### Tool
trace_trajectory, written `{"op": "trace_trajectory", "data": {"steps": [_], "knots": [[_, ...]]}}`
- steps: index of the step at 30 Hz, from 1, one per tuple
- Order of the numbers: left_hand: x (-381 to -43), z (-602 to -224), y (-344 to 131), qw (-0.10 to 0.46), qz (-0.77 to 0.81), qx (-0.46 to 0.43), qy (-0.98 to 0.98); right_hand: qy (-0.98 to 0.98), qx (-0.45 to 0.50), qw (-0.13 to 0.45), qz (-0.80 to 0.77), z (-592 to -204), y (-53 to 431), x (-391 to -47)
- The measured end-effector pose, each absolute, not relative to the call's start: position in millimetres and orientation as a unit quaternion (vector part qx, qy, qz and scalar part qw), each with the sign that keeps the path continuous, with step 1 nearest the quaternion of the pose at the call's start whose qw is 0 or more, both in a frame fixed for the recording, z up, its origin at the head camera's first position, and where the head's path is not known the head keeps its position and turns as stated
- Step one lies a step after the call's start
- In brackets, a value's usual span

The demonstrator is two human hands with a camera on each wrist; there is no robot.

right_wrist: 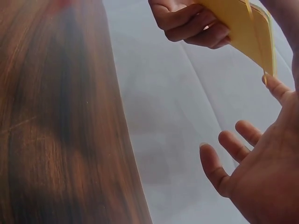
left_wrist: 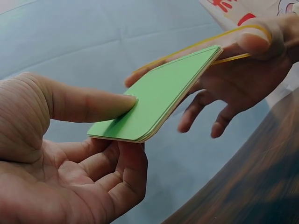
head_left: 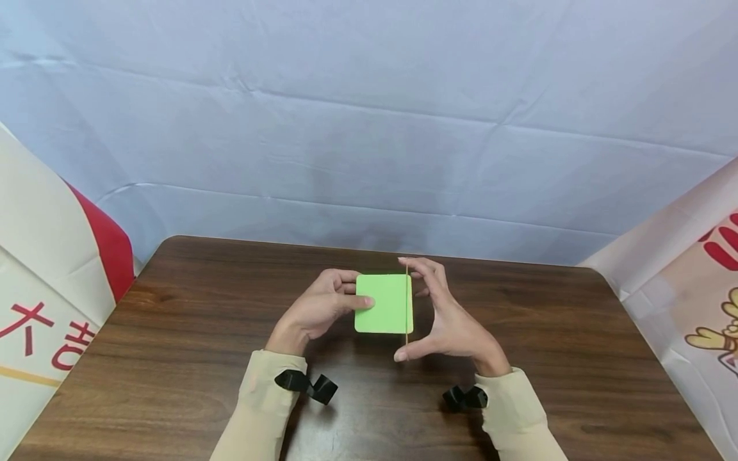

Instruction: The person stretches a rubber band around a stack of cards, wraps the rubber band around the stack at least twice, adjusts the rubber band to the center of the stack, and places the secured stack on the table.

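My left hand [head_left: 321, 303] holds a stack of square cards [head_left: 383, 317] with rounded corners, thumb flat on the green top and fingers curled underneath. In the right wrist view the stack's underside [right_wrist: 243, 32] looks yellow. A thin yellowish rubber band [left_wrist: 201, 44] is stretched between the thumb and index finger of my right hand [head_left: 452, 323]. That hand is spread wide at the stack's right end, its other fingers apart. In the head view the band runs as a straight line across the cards near their right edge; the left wrist view shows its two strands passing either side of the stack's corner.
Both hands are raised over a dark brown wooden table [head_left: 173, 358]. Behind its far edge hangs a pale cloth backdrop [head_left: 369, 141], with printed cloths at the left [head_left: 46, 282] and right [head_left: 686, 301]. Black wrist mounts [head_left: 305, 384] sit on the cream sleeves [head_left: 254, 410].
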State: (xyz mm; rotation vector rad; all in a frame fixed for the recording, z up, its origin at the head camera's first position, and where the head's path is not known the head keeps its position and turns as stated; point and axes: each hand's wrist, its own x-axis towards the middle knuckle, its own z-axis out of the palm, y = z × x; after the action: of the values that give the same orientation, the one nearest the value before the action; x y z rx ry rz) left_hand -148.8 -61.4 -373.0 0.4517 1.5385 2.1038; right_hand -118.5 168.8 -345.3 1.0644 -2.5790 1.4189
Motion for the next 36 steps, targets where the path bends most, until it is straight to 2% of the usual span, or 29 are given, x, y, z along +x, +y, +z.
{"op": "trace_trajectory", "data": {"steps": [11, 22, 30, 36], "knots": [[-145, -373, -46, 0.26, 0.772, 0.172, 0.554, -0.809, 0.338, -0.01, 0.482, -346, 166, -117], [-141, -366, -41, 0.25, 0.772, 0.177, 0.558, -0.798, 0.351, -0.009, 0.489, -348, 166, -118], [-141, -364, -44, 0.211, 0.796, 0.157, 0.545, -0.804, 0.326, -0.046, 0.496, -348, 168, -118], [-144, -362, -51, 0.164, 0.839, 0.081, 0.513, -0.821, 0.324, -0.079, 0.464, -347, 171, -116]]}}
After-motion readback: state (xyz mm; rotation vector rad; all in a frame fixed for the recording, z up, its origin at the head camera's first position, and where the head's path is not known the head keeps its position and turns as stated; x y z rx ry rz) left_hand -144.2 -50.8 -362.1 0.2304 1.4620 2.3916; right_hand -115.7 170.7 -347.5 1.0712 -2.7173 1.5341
